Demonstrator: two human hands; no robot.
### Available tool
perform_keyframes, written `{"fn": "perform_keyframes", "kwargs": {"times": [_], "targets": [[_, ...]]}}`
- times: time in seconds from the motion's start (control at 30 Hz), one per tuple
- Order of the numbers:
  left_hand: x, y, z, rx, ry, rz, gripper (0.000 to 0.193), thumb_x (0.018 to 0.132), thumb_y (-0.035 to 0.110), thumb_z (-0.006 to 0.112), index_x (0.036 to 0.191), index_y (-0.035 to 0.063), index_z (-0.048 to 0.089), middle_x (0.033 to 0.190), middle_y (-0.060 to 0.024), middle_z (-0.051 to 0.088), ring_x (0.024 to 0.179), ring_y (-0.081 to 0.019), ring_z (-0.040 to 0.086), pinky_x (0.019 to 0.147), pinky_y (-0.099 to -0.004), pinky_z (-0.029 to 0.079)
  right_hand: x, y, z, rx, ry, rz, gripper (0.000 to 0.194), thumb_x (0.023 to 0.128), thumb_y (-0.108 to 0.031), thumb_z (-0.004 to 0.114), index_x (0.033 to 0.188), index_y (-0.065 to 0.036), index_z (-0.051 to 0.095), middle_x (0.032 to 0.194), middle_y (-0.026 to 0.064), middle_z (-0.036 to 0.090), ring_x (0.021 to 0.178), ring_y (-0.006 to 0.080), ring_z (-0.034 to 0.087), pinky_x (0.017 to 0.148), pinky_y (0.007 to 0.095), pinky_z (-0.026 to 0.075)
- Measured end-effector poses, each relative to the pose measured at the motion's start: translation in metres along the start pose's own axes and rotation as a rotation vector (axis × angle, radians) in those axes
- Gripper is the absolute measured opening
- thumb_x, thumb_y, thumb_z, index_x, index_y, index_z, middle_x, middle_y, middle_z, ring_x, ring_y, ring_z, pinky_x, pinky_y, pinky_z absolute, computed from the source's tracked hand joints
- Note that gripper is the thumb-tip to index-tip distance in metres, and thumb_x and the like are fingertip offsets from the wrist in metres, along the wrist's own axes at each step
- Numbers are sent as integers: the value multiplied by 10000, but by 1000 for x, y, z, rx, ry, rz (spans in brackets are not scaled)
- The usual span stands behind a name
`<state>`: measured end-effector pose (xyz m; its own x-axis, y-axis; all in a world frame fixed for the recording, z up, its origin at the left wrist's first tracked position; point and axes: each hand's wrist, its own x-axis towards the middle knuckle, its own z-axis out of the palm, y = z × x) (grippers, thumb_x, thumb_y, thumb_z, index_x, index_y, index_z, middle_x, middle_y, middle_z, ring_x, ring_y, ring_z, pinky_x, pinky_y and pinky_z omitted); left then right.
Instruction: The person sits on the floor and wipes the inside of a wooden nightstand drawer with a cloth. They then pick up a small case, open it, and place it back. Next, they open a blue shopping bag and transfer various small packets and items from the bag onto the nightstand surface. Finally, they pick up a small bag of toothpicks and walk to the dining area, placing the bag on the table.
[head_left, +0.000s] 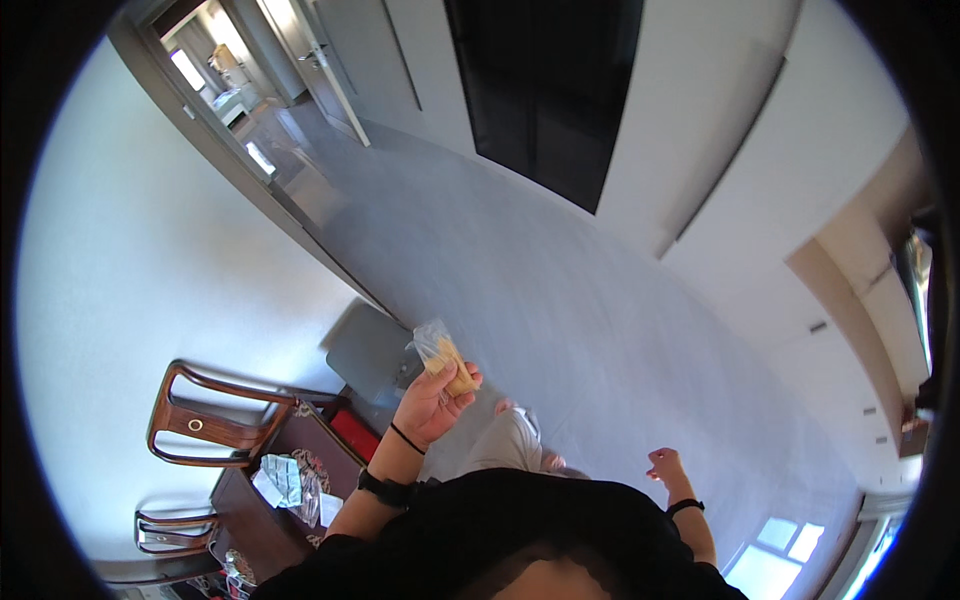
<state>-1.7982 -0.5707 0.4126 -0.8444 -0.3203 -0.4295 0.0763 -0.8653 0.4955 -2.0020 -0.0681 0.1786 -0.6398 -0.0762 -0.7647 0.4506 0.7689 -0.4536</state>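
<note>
My left hand (431, 409) is raised before my body and grips a clear plastic bag (431, 339) with a bundle of thin, pale-yellow sticks (454, 379) in it. They look like toothpicks, but their exact kind is hard to tell. The bag's loose end sticks up past my fingers. Off to the right, my right hand (664, 463) hangs low over the floor with its fingers curled in, and nothing shows in it. Dark bands circle both wrists.
Left of me stand dark wooden chairs (217, 420) and a brown table (247, 517) bearing packets and papers. A grey bin (369, 352) is by the wall. Grey floor (480, 247) leads to an open door (330, 75). White cabinets (795, 337) line the right side.
</note>
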Motion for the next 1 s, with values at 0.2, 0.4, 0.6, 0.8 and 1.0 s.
{"fn": "perform_keyframes", "kwargs": {"times": [0.2, 0.4, 0.6, 0.8, 1.0], "targets": [[129, 55, -30, -105, 34, 59, 234, 1027, 213, 533, 1168, 31, 573, 1072, -90, 662, 1001, -223, 669, 756, -310, 602, 122, -182, 6, -74, 2, -106, 249, 942, -229, 592, 924, 11, 659, 663, 126, 677, 548, 206, 681, 474, 311, 534], [282, 159, -27, -152, -30, 254, 261, 1005, 210, 566, 1204, 41, 570, 1119, -93, 655, 1070, -227, 643, 790, -297, 580, 203, -313, 30, -452, -199, -299, 215, 949, -207, 567, 899, -8, 632, 661, 118, 657, 533, 195, 644, 462, 310, 504], [385, 299, 18, -190, -47, 296, 311, 1010, 235, 566, 1276, 82, 520, 1189, -109, 642, 1128, -239, 622, 835, -322, 575, 280, -485, 67, -392, -278, -231, 188, 950, -186, 552, 861, -27, 599, 652, 107, 623, 511, 185, 601, 433, 309, 465], [492, 405, -19, -332, -188, 376, 325, 1018, 231, 551, 1304, 92, 485, 1179, -134, 629, 1127, -276, 623, 911, -381, 574, 388, -632, 132, -565, -369, -256, 177, 951, -165, 538, 823, -46, 566, 644, 96, 589, 488, 176, 558, 405, 307, 427], [544, 534, -50, -304, 163, 553, 313, 1009, 229, 566, 1272, 80, 487, 1169, -142, 622, 1123, -282, 622, 965, -410, 560, 491, -847, 205, -655, -459, -288, 186, 953, -144, 523, 785, -66, 533, 635, 85, 556, 466, 166, 515, 376, 306, 389]]}}
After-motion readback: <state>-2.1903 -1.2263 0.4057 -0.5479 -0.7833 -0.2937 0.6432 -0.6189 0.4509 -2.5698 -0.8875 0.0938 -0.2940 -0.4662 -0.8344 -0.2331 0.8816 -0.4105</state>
